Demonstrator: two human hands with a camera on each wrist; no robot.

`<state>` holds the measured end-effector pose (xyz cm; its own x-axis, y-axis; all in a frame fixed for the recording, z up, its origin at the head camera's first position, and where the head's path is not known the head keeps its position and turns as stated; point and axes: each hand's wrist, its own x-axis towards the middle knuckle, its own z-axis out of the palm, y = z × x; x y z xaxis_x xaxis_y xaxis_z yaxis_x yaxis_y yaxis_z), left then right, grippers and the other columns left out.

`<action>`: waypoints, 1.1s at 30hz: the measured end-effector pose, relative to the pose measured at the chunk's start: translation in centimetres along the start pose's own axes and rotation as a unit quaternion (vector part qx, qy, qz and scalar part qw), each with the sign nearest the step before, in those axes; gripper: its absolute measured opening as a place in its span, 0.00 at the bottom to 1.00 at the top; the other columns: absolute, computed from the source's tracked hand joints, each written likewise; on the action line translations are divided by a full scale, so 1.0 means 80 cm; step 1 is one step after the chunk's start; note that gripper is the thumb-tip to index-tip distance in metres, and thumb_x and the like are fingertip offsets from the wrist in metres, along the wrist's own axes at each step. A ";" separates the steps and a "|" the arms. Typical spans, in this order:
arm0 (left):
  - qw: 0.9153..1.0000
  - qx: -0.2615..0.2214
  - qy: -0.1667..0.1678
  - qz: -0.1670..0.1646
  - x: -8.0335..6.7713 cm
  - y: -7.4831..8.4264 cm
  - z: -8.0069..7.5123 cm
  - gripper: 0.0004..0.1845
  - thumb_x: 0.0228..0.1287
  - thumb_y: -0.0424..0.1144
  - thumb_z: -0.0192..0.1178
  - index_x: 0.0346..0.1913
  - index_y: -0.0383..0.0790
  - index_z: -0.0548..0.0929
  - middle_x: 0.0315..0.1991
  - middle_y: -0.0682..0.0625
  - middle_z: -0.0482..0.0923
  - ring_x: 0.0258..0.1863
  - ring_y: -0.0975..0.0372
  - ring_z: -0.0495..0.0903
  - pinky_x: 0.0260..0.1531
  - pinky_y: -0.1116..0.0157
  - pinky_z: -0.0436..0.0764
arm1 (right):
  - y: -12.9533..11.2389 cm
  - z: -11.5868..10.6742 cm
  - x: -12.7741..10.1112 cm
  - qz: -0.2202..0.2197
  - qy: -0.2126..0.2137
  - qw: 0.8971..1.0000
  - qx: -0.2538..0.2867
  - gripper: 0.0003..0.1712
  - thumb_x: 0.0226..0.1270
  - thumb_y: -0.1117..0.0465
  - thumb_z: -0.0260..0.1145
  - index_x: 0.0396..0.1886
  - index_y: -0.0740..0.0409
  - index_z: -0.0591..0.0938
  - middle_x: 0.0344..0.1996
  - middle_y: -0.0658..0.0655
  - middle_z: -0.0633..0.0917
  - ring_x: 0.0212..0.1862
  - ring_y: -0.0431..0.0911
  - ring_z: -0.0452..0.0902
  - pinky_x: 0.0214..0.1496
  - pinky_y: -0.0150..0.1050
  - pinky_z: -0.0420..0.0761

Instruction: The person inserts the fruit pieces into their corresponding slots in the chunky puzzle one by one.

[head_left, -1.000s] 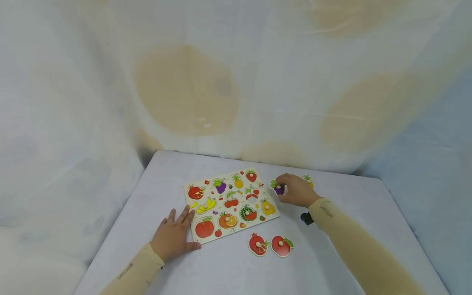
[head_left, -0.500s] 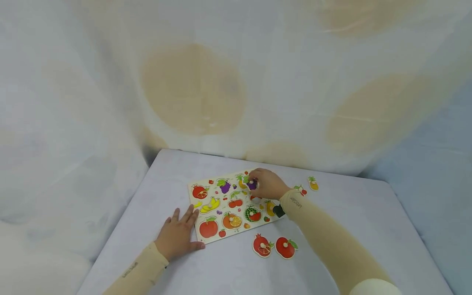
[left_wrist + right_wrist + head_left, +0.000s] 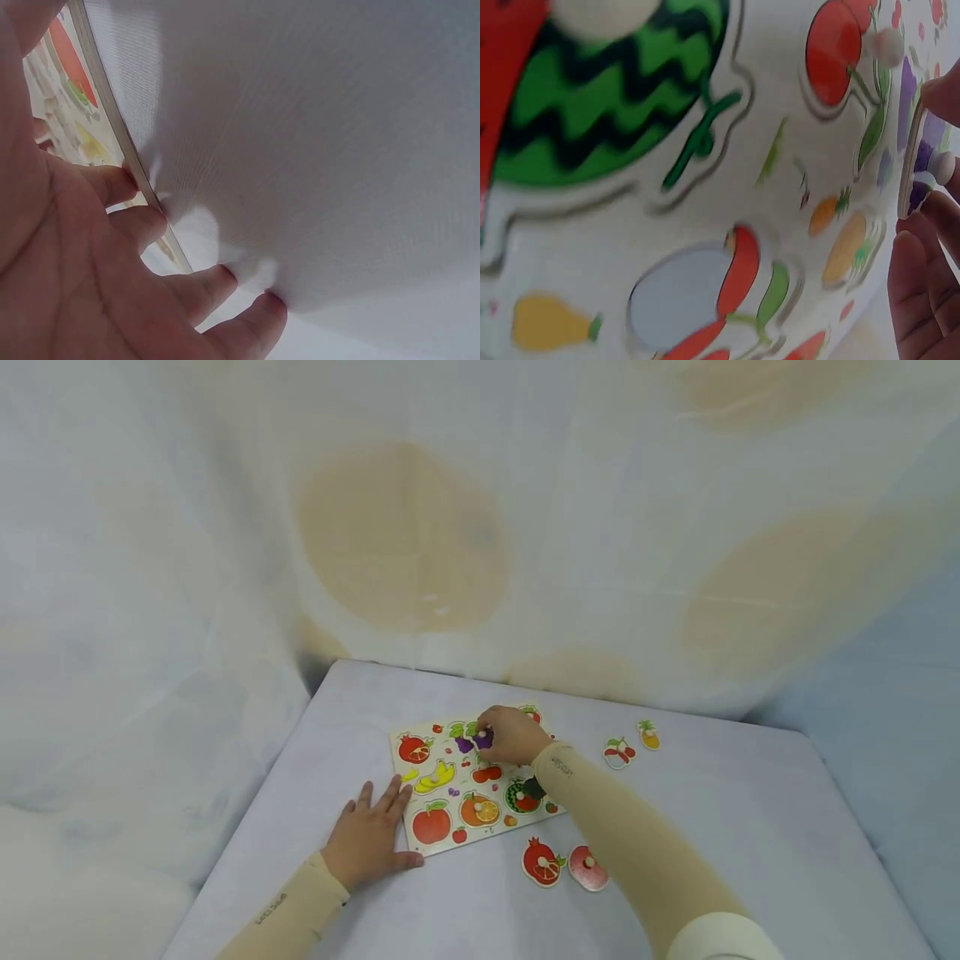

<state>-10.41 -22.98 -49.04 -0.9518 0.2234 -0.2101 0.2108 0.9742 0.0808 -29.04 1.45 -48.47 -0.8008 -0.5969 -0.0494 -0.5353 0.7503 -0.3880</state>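
Note:
A wooden fruit puzzle board (image 3: 480, 837) lies on the white-covered table. My right hand (image 3: 487, 732) is over its far side and pinches a purple grape piece (image 3: 480, 740) by its knob, right at the board's grape spot. In the right wrist view the grape piece (image 3: 922, 161) stands tilted on edge between my fingers (image 3: 922, 292), beyond the seated watermelon piece (image 3: 607, 112) and cherry piece (image 3: 840, 52). My left hand (image 3: 378, 827) lies flat on the cloth with straight fingers (image 3: 150, 225) against the board's near-left edge (image 3: 127, 150).
Loose pieces lie on the cloth: a pomegranate (image 3: 542, 862) and an apple (image 3: 587, 869) near the front right of the board, a cherry (image 3: 618, 752) and a pineapple (image 3: 648, 736) further right. Draped fabric closes the back and sides.
My right hand carried the grape piece left, from the cloth beside the board's right edge to over the board's far-left part. The left hand stayed put.

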 end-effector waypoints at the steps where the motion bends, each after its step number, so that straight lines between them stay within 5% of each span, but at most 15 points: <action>1: 1.000 0.001 0.001 0.000 -0.001 0.000 0.000 0.58 0.47 0.73 0.67 0.76 0.41 0.64 0.76 0.41 0.56 0.68 0.29 0.58 0.58 0.33 0.67 | -0.003 0.003 0.003 -0.001 -0.001 1.000 -0.005 0.21 0.55 0.51 0.75 0.49 0.51 0.86 0.51 0.49 0.83 0.47 0.43 0.79 0.54 0.41 0.80; 13: 1.000 0.006 -0.005 -0.004 -0.009 0.005 0.002 0.58 0.47 0.73 0.67 0.76 0.42 0.63 0.77 0.43 0.55 0.68 0.30 0.58 0.59 0.33 0.66 | -0.013 0.034 0.022 0.010 0.001 1.000 -0.025 0.21 0.57 0.48 0.74 0.49 0.50 0.86 0.49 0.48 0.83 0.41 0.41 0.76 0.47 0.37 0.82; 33: 1.000 0.012 -0.001 0.011 -0.008 0.008 0.001 0.58 0.47 0.74 0.67 0.76 0.42 0.64 0.76 0.42 0.57 0.68 0.30 0.59 0.58 0.34 0.68 | -0.021 0.026 0.007 0.017 -0.011 0.999 -0.038 0.21 0.64 0.51 0.72 0.56 0.51 0.84 0.59 0.51 0.81 0.57 0.45 0.78 0.59 0.41 0.78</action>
<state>-9.62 -22.50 -48.93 -0.9465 0.2444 -0.2105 0.2368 0.9696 0.0613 -28.03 -0.69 -49.74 -0.8130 -0.5765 -0.0816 -0.5280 0.7891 -0.3139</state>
